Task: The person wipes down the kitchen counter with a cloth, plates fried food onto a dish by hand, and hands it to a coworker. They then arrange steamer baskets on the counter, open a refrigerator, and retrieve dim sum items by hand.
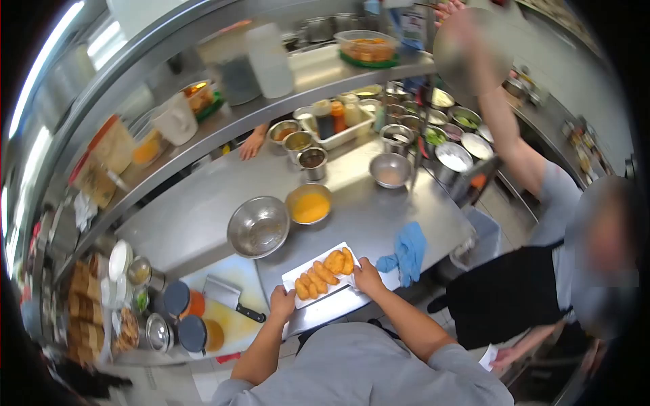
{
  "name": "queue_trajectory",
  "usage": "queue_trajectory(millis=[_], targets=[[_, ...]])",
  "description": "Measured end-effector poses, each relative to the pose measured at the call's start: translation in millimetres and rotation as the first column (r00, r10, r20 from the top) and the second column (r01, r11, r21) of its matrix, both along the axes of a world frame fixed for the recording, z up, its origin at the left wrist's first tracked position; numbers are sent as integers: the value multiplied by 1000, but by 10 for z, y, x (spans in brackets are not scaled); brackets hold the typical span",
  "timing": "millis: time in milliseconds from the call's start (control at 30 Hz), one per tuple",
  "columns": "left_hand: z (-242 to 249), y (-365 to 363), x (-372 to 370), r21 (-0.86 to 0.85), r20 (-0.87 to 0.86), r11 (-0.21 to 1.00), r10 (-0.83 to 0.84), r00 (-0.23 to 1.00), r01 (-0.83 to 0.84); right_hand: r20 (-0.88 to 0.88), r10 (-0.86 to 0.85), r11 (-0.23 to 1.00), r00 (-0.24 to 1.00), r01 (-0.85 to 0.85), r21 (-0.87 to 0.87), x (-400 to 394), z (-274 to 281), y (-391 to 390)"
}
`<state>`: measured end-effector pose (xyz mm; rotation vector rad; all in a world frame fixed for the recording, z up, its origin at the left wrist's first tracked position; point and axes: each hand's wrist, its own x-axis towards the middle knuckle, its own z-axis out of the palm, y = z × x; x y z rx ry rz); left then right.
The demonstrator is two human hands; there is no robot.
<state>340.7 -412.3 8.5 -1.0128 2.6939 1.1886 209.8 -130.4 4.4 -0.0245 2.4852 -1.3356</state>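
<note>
Between my two hands is a white rectangular plate (291,277) carrying a row of golden fried pieces (318,278). My left hand (282,302) is closed on the plate's left end. At its right end, my right hand (367,277) grips the edge. The plate is held over the front edge of the steel counter (365,216). Just beyond it are a large steel bowl (258,227) and a smaller bowl of yellow-orange liquid (309,205). A cleaver (229,295) lies on the cutting board (248,274) left of my left hand.
A crumpled blue cloth (408,254) lies right of my right hand. On my right a co-worker (508,291) stands close, one arm raised. Lidded tubs (184,300) stand at the left. An overhead shelf (325,84) spans the back. Another person's hand (253,145) rests across the counter.
</note>
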Motion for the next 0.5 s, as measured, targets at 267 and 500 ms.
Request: queue_trajectory(millis=[267, 500], targets=[[-287, -218, 265, 376, -96, 914, -125, 988, 152, 10, -343, 937, 939, 343, -60, 1190, -72, 144], [205, 142, 446, 854, -174, 398, -385, 906, 333, -53, -663, 746, 747, 654, -123, 2309, 282, 502]])
